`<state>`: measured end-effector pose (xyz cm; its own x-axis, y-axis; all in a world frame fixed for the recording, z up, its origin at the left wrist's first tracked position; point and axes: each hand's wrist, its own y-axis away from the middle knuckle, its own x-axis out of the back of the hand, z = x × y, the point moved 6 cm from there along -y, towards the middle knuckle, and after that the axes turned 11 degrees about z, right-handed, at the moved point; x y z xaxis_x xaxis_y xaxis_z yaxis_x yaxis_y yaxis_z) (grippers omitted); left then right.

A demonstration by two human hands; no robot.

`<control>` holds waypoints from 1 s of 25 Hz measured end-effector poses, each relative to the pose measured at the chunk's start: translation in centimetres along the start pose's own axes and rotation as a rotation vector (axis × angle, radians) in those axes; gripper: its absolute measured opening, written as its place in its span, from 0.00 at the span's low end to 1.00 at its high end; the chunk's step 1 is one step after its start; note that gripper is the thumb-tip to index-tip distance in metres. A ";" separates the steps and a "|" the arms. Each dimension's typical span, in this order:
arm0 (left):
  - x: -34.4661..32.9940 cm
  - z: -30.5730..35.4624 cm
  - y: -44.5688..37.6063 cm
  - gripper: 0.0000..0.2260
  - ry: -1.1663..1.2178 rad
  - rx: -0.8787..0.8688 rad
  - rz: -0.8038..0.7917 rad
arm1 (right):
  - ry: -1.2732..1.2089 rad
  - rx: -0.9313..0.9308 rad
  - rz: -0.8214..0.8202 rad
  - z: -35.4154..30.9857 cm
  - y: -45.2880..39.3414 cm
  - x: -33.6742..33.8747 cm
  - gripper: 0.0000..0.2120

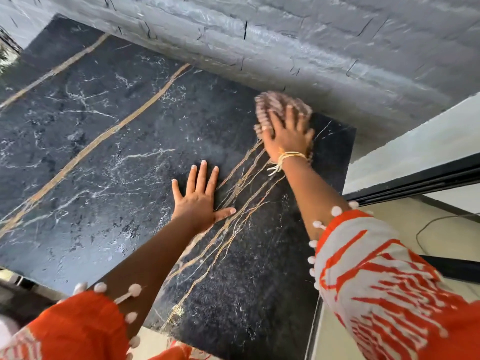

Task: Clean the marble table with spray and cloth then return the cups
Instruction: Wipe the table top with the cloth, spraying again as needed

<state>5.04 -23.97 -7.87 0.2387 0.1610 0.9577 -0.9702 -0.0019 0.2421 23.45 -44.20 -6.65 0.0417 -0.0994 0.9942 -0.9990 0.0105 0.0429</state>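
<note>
The black marble table (104,152) with gold and white veins fills most of the view. My right hand (287,135) presses a pinkish knobbly cloth (275,106) flat on the table's far right corner, close to the wall; the hand and cloth are blurred. My left hand (198,198) lies flat on the marble nearer to me, fingers spread and straight, holding nothing. No spray bottle or cups are in view.
A grey stone-textured wall (311,48) runs along the table's far edge. To the right, past the table's edge, lie a pale floor (389,216), a dark rail and a thin cable (436,219). The table's near edge runs along the lower left.
</note>
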 end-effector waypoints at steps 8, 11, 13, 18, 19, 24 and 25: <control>0.0 0.2 -0.4 0.48 -0.029 -0.003 -0.021 | -0.091 -0.709 0.021 10.3 5.6 0.5 0.30; -0.1 0.1 -0.3 0.48 -0.018 -0.020 -0.030 | -0.063 -0.736 0.042 9.0 9.1 -0.1 0.30; 0.0 0.0 -0.3 0.47 0.013 -0.027 -0.015 | -0.026 -0.680 0.047 7.4 11.4 -0.2 0.30; 0.5 -1.1 3.1 0.40 0.231 -0.049 0.085 | 0.041 -0.276 0.049 -0.7 18.7 -0.8 0.30; 0.4 -1.6 4.5 0.38 0.300 -0.057 0.084 | 0.033 -0.218 0.063 -2.4 20.6 -1.0 0.29; -0.3 -6.3 11.9 0.30 0.493 -0.058 0.105 | -0.010 -0.094 0.126 -9.8 29.0 -2.0 0.26; -0.5 -7.4 13.3 0.29 0.514 -0.058 0.115 | -0.017 -0.068 0.135 -11.3 30.6 -2.1 0.25</control>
<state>-8.27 -16.80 -6.22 0.0941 0.6257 0.7743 -0.9931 0.0042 0.1173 -7.02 -32.38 -6.35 -0.0938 -0.1097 0.9895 -0.9922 0.0924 -0.0838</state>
